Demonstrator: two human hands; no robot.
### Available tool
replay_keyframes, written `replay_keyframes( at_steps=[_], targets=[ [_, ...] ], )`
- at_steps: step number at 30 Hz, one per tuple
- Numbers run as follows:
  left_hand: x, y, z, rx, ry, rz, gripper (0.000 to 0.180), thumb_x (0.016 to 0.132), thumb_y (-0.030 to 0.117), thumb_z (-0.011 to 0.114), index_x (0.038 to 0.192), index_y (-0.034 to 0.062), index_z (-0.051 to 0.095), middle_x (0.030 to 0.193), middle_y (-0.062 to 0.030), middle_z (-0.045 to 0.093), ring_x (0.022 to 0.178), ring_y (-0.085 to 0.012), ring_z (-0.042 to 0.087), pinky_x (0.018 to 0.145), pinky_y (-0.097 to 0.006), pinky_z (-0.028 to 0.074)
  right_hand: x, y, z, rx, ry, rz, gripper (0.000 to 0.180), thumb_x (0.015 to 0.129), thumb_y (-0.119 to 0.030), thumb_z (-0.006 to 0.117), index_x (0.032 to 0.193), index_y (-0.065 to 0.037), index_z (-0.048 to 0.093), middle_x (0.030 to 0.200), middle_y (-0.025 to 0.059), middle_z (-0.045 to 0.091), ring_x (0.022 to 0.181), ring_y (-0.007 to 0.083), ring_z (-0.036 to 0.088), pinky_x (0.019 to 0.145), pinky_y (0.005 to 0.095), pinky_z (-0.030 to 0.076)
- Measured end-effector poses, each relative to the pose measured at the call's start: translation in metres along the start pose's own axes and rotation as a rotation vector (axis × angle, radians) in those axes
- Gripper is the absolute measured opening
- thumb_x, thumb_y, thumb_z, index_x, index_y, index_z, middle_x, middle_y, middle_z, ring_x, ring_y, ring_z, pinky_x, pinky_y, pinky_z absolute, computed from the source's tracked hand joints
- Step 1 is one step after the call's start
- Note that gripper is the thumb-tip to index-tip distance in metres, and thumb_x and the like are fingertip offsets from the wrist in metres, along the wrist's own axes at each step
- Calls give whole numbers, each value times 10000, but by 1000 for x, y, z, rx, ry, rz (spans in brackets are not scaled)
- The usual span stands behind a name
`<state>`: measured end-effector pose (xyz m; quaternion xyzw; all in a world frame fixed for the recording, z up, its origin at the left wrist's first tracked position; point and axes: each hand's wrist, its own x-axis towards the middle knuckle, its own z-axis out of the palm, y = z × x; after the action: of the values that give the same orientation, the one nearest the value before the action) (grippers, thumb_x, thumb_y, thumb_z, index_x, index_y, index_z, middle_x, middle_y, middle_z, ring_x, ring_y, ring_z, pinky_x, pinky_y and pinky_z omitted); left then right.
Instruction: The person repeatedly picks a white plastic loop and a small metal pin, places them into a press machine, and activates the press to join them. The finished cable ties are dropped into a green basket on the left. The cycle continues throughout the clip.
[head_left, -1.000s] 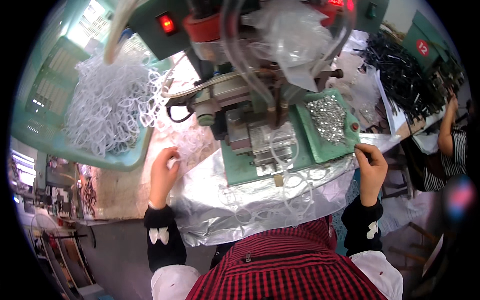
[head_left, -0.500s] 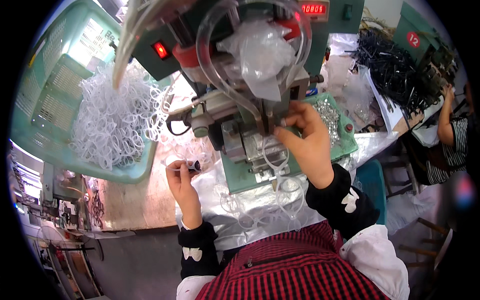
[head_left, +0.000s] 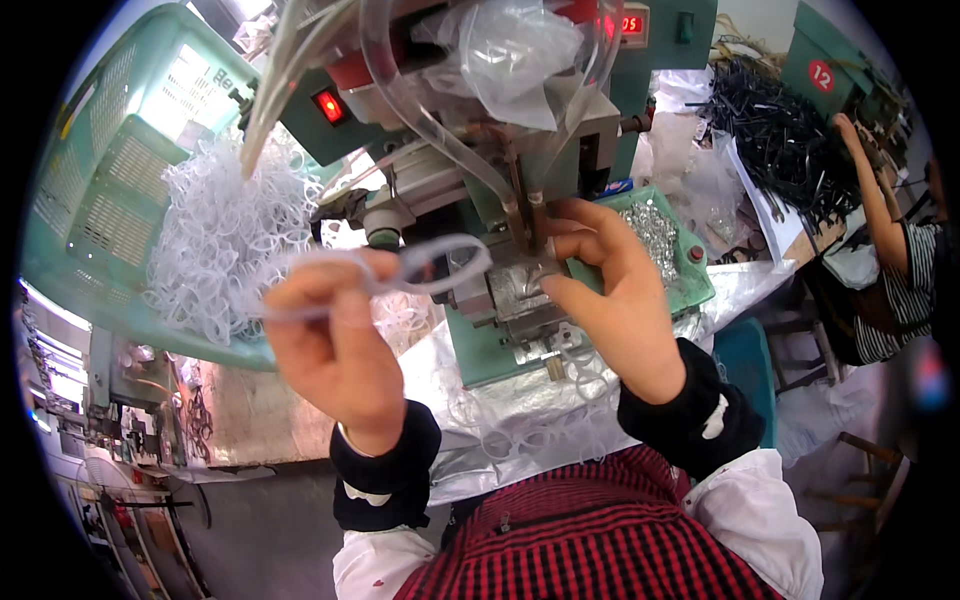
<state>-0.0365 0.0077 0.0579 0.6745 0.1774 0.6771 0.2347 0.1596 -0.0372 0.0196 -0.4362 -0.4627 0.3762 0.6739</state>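
My left hand (head_left: 335, 345) is raised at the left of the press, fingers pinching a translucent plastic double-loop piece (head_left: 450, 268), its free loop reaching right toward the press and blurred by motion. My right hand (head_left: 620, 300) is curled at the green press (head_left: 500, 215), thumb and fingertips close to the metal fixture (head_left: 525, 300) below the tool head. Between those fingertips is something small that I cannot make out. More clear loop pieces (head_left: 545, 435) lie on the silvery sheet (head_left: 465, 465) in front of the press.
A green basket (head_left: 110, 230) heaped with clear loops (head_left: 225, 240) stands at left. Small metal parts (head_left: 652, 235) fill a green tray (head_left: 705, 290) at right. Beyond are black strips (head_left: 770, 150) and another person's arm (head_left: 870, 190). Clear tubes (head_left: 440, 145) hang before the press.
My left hand has risen, bringing the loop piece toward the press. The loop piece that hung below my right hand at the fixture is no longer there. My right hand has hardly moved.
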Motion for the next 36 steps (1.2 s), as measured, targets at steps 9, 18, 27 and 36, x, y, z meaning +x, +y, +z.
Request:
replay_keyframes(
  at_steps=[9,18,27,36],
  targets=[
    [-52,-14,36,404,-580,570,164,712,68,711,867,57,658,1028,-92,669,812,-265,641,759,-385,601,4,89,-134,-1268,158,-362,177,738,-87,730,911,-63,702,1133,190,633,1191,404,542,1007,465,436],
    [-72,-20,31,324,-508,441,242,723,104,711,960,55,689,1125,-112,691,780,-275,614,834,-440,577,52,99,-84,-1401,75,-466,147,776,-100,705,910,-47,679,1184,181,631,1183,395,548,948,462,480],
    [-104,41,-111,1247,-69,71,217,817,-41,697,1003,69,679,1102,-109,710,1001,-280,646,909,-414,425,-9,96,-168,-417,387,21,140,951,-64,631,1063,19,647,950,25,663,877,133,621,831,240,477],
    [-75,-88,-121,1008,-286,-741,283,990,290,534,915,57,676,830,-222,669,802,-422,626,692,-479,472,33,108,-100,-384,342,-38,245,931,-108,657,1141,12,694,1048,71,709,960,120,626,882,238,455]
  ],
)
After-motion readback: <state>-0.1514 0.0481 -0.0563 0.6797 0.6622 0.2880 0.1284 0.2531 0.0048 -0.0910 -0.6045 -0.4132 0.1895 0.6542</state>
